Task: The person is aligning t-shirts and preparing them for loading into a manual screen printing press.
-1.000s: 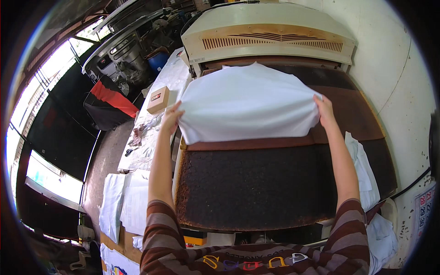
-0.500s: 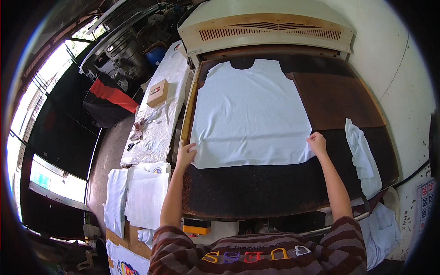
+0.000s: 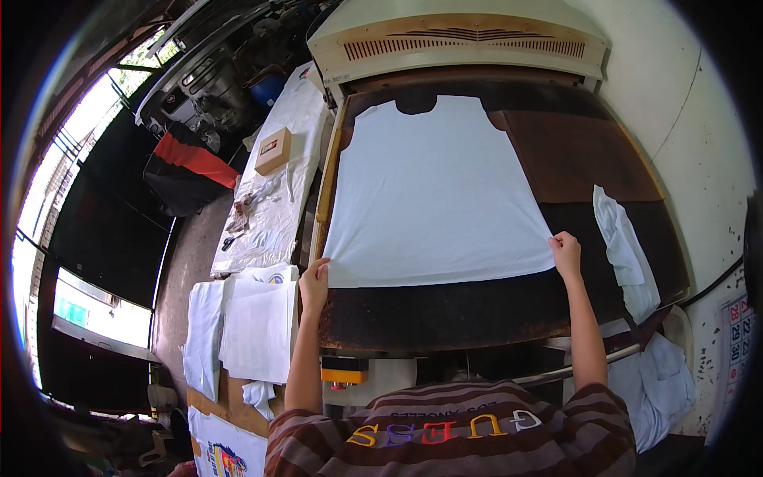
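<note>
A pale blue-white shirt panel [image 3: 437,191] with a scooped neck lies spread on the dark flat bed [image 3: 429,318] of a large press. My left hand [image 3: 315,285] pinches its near left corner at the bed's left edge. At the near right corner, my right hand [image 3: 566,253] grips the hem with fingers curled in. Between both hands the hem is drawn taut, and the cloth looks mostly smooth. The neck end lies farthest from me, below the press's hood.
Beyond the bed rises the cream vented hood [image 3: 469,40]. A brown sheet [image 3: 580,155] and a folded white cloth [image 3: 625,250] lie on the right. Leftward, a covered table [image 3: 270,215] bears a cardboard box [image 3: 273,151] and scissors [image 3: 230,242]; white sheets [image 3: 256,338] are stacked nearer.
The panel's near corners have been pulled outward, my right hand shifting right and my left slightly left. Wrinkles across the cloth have flattened, and the hem is tighter.
</note>
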{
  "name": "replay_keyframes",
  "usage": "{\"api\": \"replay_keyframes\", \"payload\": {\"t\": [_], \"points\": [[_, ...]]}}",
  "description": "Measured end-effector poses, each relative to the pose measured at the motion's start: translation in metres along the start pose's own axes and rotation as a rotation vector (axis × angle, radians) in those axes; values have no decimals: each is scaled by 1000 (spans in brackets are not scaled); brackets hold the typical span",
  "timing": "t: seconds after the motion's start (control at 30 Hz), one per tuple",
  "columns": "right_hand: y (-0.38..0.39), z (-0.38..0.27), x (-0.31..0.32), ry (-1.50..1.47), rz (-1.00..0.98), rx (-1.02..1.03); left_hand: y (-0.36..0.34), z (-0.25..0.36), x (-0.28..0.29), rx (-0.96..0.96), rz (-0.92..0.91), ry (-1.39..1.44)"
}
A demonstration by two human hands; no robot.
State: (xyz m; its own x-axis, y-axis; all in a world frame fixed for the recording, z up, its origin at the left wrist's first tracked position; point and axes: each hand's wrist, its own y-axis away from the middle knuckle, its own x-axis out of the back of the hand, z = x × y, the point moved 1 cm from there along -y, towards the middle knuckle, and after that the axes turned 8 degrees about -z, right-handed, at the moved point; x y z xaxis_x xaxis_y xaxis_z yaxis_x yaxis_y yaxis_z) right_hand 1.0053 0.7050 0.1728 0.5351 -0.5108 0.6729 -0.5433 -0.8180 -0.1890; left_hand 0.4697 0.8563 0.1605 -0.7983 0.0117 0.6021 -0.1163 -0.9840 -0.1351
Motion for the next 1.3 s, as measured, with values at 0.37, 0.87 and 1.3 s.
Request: {"api": "replay_keyframes", "payload": {"t": [0.37,0.87,1.3], "points": [[36,10,23,244,11,-62,37,3,19,95,64,-323],[209,43,123,369,238,-208,131,133,-69,-181,-272,68],[180,182,204,601,316,-136,202,339,-253,-585,-580,34]]}}
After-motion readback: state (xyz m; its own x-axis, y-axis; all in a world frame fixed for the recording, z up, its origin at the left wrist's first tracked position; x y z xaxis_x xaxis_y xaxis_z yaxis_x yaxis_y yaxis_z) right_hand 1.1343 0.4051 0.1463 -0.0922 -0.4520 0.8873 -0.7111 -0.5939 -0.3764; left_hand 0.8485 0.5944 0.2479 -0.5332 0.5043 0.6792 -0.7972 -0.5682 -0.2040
